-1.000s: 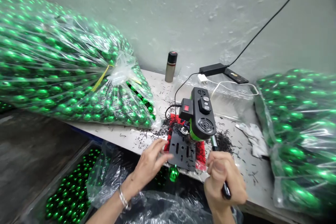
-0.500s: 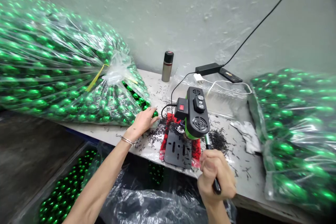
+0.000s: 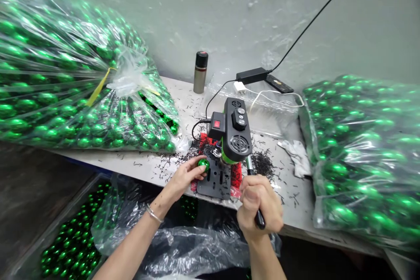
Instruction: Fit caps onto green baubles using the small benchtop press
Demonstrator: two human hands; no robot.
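Hands (image 3: 180, 180) on ball (image 3: 204, 164) (green), lever (image 3: 260, 219)

a bench-top machine (image 3: 237, 131), bulging bags (image 3: 78, 72) of green balls (image 3: 47, 98) and scattered black scraps (image 3: 263, 164) mark this as a workshop.

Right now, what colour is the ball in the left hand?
The ball is shiny green, seen best in the head view.
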